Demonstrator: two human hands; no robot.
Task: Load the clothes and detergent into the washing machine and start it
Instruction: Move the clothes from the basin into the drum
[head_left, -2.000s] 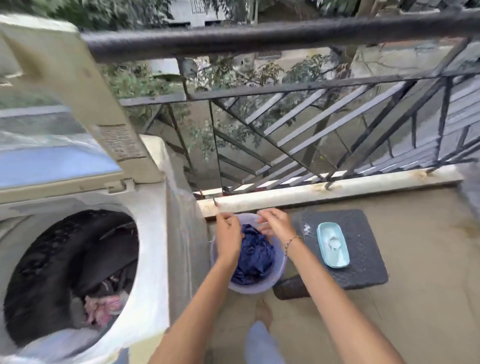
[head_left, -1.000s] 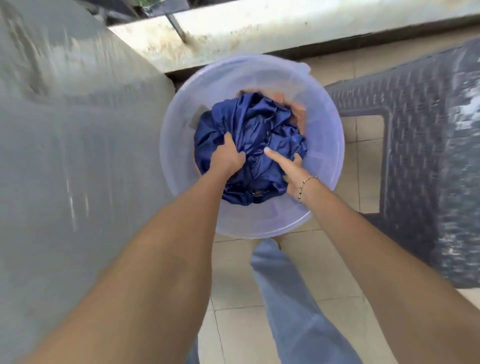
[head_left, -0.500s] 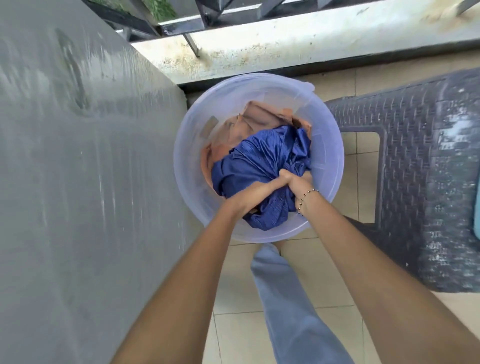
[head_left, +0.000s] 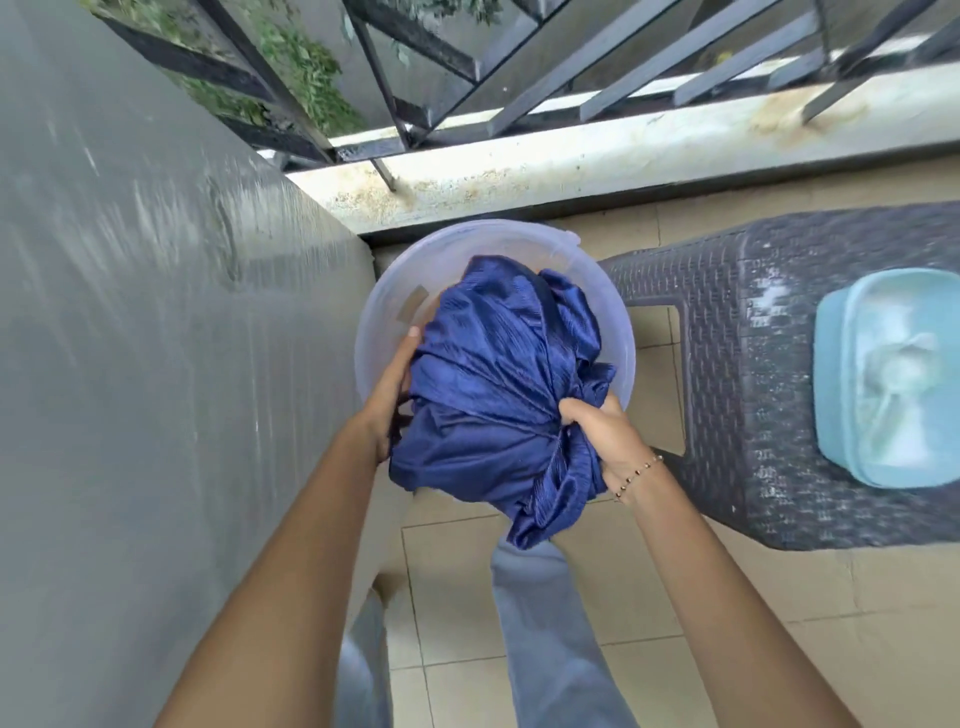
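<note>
Blue satin garment (head_left: 498, 395) bunched over the translucent bucket (head_left: 621, 332), its lower tail draped past the rim at 6 o'clock.

- Right hand (head_left: 597, 431): fist clenched on a gather of cloth at the bundle's 4 o'clock.
- Left hand (head_left: 387, 400): laid flat against the bundle at 9 o'clock, fingers straight, tips hidden by the cloth.

Step, as I read it: lift the whole bundle out. Best to scoop the loose tail up first so it doesn't drag or snag the rim.

Room is tight. Washing machine (head_left: 156, 364) side wall is just beside the bucket at 9 o'clock, its opening out of view. Woven stool (head_left: 753, 441) is at 3 o'clock carrying a pale blue box (head_left: 883, 379), likely the detergent. Ledge (head_left: 571, 156) and railing (head_left: 467, 62) close off 12. The clear path is straight up, then over towards 9.
</note>
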